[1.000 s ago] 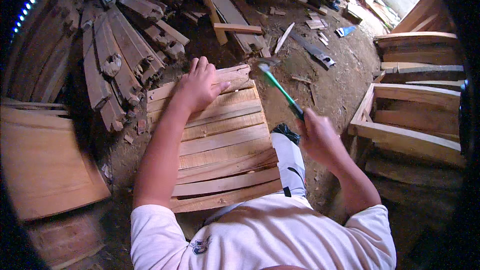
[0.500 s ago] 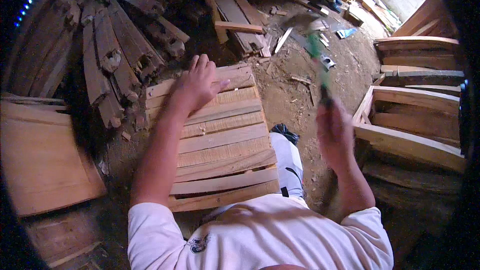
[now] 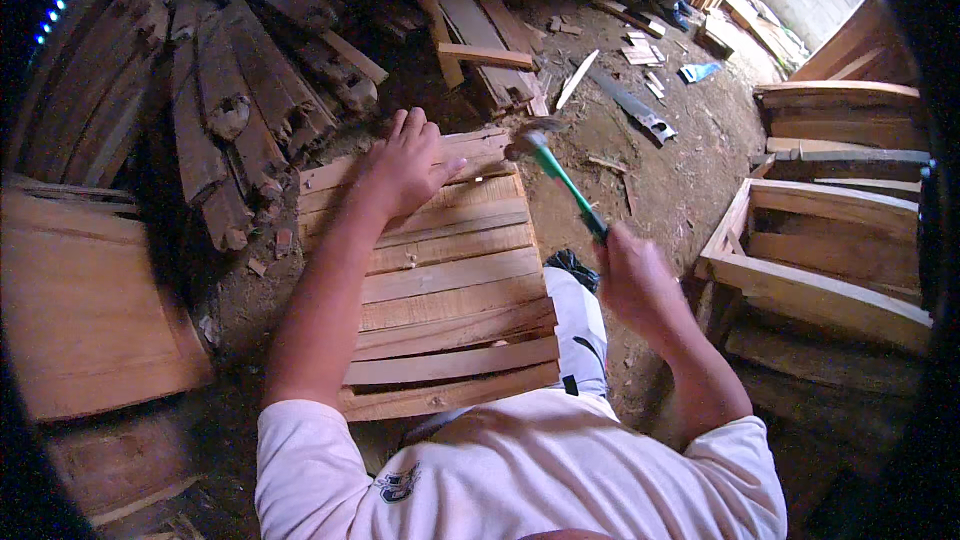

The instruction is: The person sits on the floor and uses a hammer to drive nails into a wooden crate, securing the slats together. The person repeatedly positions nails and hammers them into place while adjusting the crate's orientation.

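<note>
In front of me lies a panel of wooden slats (image 3: pixel 450 285), set side by side across a frame, with gaps between some of them. My left hand (image 3: pixel 407 165) rests on its far slat, fingers stretched over the far edge and thumb out to the right. A hammer (image 3: pixel 566 183) with a green handle and dark grip is in my right hand (image 3: pixel 640 275), whose fingers wrap round the grip. The hammer's blurred head is by the panel's far right corner; I cannot tell whether it touches the wood.
A handsaw (image 3: pixel 630 100) and a blue-handled tool (image 3: pixel 700 71) lie on the dirt floor among wood scraps. Old beams (image 3: pixel 245 80) are piled at the far left. Wooden frames (image 3: pixel 815 285) stand at the right, and a broad wooden board (image 3: pixel 90 310) at the left.
My right hand has swung the hammer down and to the left, from over the floor to the panel's far right corner. My left hand stays on the far slat.
</note>
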Action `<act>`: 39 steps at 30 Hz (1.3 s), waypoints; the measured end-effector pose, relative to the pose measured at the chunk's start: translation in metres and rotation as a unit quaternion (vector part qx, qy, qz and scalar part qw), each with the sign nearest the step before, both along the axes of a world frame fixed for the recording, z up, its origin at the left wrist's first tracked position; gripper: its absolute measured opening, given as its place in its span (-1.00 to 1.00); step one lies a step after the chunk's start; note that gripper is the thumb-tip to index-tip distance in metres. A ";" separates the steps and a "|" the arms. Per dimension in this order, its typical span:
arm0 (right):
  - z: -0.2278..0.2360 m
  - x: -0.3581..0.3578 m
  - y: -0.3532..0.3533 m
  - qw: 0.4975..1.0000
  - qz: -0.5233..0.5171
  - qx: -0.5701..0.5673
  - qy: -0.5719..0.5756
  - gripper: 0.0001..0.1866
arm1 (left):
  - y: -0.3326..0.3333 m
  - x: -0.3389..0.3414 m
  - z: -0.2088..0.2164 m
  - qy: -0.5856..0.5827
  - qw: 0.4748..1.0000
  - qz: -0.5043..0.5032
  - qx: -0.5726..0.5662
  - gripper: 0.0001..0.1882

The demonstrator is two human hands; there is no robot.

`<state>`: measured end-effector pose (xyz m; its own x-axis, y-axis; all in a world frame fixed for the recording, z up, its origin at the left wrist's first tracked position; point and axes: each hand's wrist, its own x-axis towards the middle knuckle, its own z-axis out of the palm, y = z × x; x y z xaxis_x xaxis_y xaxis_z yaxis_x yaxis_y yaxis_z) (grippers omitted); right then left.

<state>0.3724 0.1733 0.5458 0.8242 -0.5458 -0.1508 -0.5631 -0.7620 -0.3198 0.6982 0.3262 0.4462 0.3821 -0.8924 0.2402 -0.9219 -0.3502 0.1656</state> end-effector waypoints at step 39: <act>0.037 0.003 0.006 0.963 -0.042 -0.010 -0.266 -0.82 | 0.003 -0.020 0.029 0.037 0.997 0.019 -0.064 -0.68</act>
<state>0.3751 0.1796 0.5827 0.7354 -0.6119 0.2914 -0.3831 -0.7300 -0.5661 0.6780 0.3288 0.4752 0.4361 -0.8407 0.3210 -0.8919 -0.3564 0.2785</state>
